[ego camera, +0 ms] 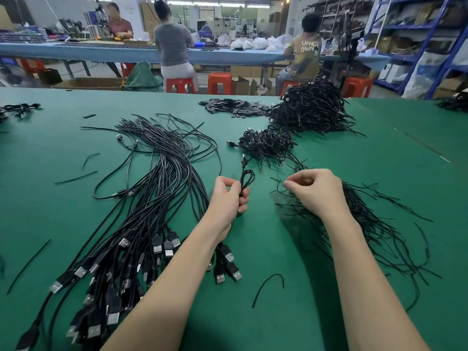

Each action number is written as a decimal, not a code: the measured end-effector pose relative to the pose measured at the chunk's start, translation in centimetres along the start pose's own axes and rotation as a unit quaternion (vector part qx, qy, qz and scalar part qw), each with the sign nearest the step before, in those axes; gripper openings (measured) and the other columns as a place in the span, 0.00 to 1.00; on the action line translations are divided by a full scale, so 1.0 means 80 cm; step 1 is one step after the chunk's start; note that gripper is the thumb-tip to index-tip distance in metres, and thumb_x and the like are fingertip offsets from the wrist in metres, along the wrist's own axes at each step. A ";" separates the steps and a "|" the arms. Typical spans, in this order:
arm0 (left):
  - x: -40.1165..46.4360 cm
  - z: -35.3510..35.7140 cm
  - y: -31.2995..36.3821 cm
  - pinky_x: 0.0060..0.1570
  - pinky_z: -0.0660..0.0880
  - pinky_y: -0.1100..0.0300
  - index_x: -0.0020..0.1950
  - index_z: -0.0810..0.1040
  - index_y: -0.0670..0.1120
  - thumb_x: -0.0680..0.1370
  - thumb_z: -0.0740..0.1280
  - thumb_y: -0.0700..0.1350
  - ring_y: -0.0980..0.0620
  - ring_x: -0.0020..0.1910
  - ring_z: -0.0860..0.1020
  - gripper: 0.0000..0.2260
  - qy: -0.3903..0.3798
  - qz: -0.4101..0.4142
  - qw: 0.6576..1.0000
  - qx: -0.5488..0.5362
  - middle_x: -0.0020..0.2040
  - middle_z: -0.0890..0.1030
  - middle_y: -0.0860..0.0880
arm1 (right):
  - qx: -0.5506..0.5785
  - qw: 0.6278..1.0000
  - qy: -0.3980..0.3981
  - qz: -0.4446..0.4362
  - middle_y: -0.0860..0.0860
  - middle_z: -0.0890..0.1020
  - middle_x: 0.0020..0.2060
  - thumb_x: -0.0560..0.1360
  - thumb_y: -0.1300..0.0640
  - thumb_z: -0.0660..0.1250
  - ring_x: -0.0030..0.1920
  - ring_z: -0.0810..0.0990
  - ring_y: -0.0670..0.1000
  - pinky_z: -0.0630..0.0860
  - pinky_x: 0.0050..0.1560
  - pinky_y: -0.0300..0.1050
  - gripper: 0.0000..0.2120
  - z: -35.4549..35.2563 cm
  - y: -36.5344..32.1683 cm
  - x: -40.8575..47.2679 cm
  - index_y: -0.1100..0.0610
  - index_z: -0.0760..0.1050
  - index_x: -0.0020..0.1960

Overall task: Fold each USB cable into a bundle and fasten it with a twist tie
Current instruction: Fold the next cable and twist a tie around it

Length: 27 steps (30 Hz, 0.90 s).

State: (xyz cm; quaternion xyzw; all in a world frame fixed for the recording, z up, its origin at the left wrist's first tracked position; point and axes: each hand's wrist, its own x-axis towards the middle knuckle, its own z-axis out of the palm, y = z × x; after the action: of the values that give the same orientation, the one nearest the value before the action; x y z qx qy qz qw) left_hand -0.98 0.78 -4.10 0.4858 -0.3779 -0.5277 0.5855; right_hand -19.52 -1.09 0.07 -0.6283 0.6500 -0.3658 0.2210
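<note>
My left hand point(229, 197) grips a folded black USB cable bundle point(247, 178), whose loops stick up above the fingers and whose plug points away. My right hand point(314, 192) hovers over a spread of black twist ties point(374, 224) at the right, with thumb and forefinger pinched together; whether a tie sits between them I cannot tell. A long sheaf of loose USB cables point(152, 198) lies at the left, plugs toward me.
Two heaps of tied bundles lie beyond my hands, a small heap point(268, 144) and a larger heap point(311, 110). Flat black pieces point(233, 107) are strewn at the back. Stray ties dot the green table point(278, 249). Several people sit at a far bench.
</note>
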 end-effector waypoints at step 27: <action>0.000 0.001 -0.004 0.27 0.64 0.64 0.49 0.63 0.46 0.84 0.55 0.39 0.58 0.26 0.68 0.05 -0.007 0.003 0.999 0.034 0.37 0.76 0.48 | -0.126 0.990 -0.059 0.034 0.45 0.83 0.42 0.72 0.48 0.76 0.47 0.82 0.50 0.77 0.46 0.45 0.07 0.012 0.004 -0.005 0.47 0.80 0.46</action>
State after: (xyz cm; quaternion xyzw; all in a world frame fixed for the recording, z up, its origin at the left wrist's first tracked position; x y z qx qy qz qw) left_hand -1.14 0.75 -4.42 0.5007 -0.4006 -0.5162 0.5677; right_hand -18.95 -0.94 -0.86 -0.6491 0.6978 -0.2359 0.1901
